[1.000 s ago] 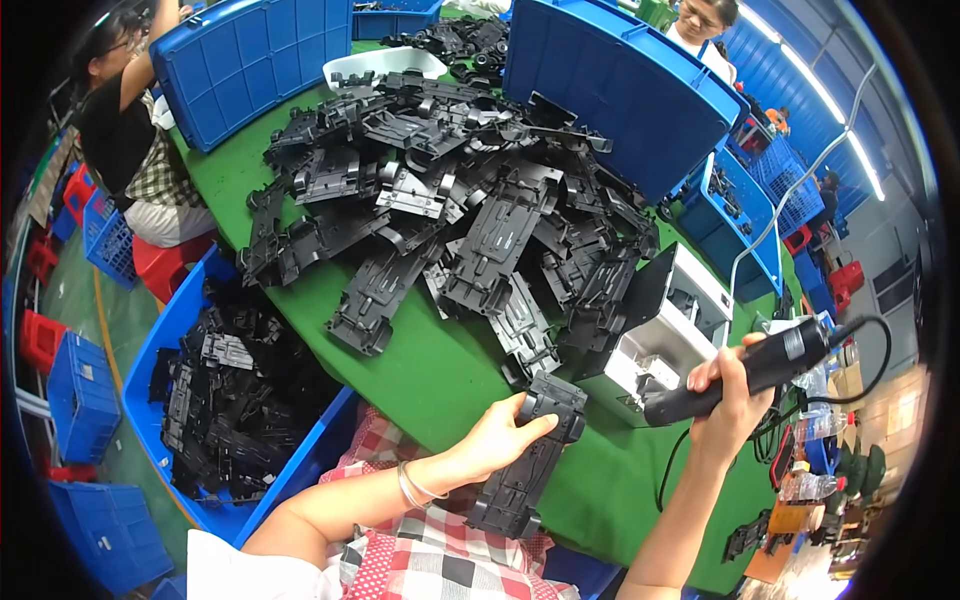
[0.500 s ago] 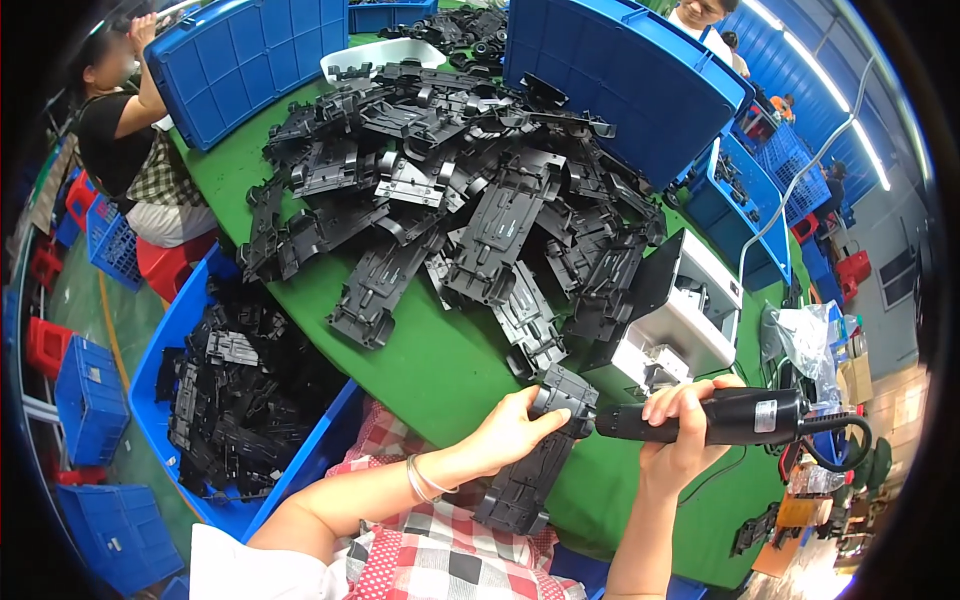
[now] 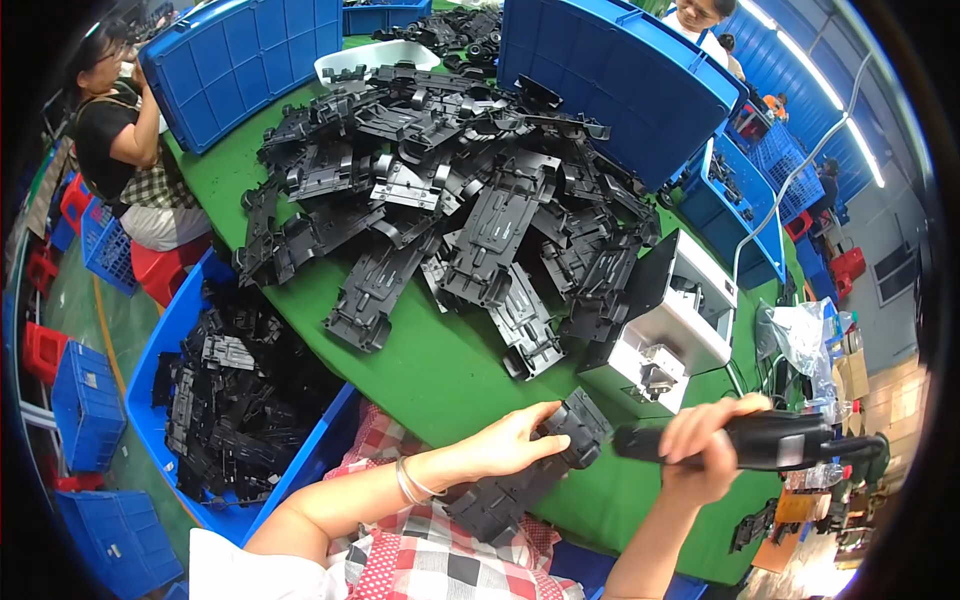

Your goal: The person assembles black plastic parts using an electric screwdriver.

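Observation:
My left hand (image 3: 515, 440) grips a black plastic toy-car chassis (image 3: 492, 507) near its far end, thumb on top. The chassis slants over my checked apron and the table edge. In my right hand (image 3: 703, 445) is a black electric screwdriver (image 3: 775, 440), fingers wrapped round its body. It lies nearly level, its narrow end pointing left toward the chassis with a small gap between them. A cable leaves its right end. Just beyond my hands stands a white and black box-shaped machine (image 3: 706, 338) with a metal mechanism in front. A large pile of similar chassis (image 3: 497, 228) covers the table ahead.
A blue bin (image 3: 345, 425) of black parts stands at the left below the green table (image 3: 420, 375). Two blue crates (image 3: 245, 70) and a white tray (image 3: 425, 58) border the pile. Clear plastic bags (image 3: 795, 335) lie at the right. A co-worker (image 3: 110, 130) sits at far left.
My right hand and the screwdriver have moved right and slightly down, away from the chassis. The chassis has tilted and shifted a little in my left hand. The co-worker's raised arm has come down.

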The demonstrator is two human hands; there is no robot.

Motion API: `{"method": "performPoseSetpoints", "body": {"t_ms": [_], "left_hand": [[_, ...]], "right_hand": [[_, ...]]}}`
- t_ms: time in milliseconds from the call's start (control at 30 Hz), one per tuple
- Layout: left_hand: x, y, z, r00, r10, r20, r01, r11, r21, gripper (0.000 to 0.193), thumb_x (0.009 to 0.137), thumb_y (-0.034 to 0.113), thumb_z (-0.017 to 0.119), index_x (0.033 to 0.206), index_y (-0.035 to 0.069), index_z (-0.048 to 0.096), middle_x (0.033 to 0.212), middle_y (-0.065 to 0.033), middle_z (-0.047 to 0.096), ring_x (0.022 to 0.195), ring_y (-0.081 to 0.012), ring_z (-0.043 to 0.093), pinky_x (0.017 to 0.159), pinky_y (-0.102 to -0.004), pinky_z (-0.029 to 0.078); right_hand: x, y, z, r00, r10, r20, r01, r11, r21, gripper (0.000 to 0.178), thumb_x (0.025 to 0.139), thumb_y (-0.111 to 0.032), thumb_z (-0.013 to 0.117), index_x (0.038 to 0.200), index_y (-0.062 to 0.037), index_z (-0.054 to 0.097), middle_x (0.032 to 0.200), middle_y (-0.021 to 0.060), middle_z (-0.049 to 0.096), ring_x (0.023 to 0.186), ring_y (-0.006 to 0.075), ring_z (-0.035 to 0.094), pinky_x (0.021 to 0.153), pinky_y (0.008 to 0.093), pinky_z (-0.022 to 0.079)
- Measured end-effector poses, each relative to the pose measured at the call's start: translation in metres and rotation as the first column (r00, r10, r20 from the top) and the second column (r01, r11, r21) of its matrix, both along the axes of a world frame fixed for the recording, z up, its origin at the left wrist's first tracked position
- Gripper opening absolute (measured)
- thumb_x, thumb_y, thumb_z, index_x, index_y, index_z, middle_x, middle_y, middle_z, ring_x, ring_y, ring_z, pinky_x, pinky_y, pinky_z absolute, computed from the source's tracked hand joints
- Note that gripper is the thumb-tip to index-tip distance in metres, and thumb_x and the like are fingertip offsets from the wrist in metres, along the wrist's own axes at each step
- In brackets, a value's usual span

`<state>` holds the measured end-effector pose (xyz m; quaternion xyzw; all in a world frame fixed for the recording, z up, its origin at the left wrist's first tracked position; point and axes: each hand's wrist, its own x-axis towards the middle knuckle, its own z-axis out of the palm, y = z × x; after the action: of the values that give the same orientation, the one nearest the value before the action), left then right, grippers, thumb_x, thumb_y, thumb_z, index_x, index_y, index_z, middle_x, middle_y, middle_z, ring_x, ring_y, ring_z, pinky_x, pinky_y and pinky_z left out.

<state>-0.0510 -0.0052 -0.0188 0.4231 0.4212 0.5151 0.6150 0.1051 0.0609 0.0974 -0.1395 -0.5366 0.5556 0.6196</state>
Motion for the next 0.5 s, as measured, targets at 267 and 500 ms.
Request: {"method": "performPoseSetpoints", "body": {"t_ms": [267, 500], "left_hand": [[0.002, 0.0, -0.009, 0.987, -0.076, 0.145, 0.098, 0.984, -0.146, 0.035, 0.091, 0.026, 0.05, 0.106, -0.006, 0.053, 0.087, -0.0068, 0.063, 0.074, -0.0089, 0.057, 0.066, -0.0245, 0.046], [-0.001, 0.001, -0.009, 0.97, -0.058, 0.237, 0.115, 0.965, -0.237, 0.035, 0.09, 0.025, 0.051, 0.105, -0.006, 0.054, 0.087, -0.005, 0.061, 0.076, -0.0072, 0.053, 0.068, -0.0232, 0.044]], "right_hand": [[-0.003, 0.033, 0.016, 0.767, -0.627, 0.135, 0.58, 0.768, 0.269, 0.03, 0.077, 0.004, 0.051, 0.104, 0.0034, 0.038, 0.064, 0.0073, 0.048, 0.049, 0.0142, 0.047, 0.049, 0.0283, 0.042], [-0.007, 0.03, 0.015, 0.919, -0.342, 0.197, 0.355, 0.934, -0.035, 0.031, 0.077, 0.003, 0.052, 0.105, 0.0006, 0.038, 0.064, 0.0054, 0.044, 0.046, 0.0137, 0.045, 0.046, 0.0299, 0.042]]}}
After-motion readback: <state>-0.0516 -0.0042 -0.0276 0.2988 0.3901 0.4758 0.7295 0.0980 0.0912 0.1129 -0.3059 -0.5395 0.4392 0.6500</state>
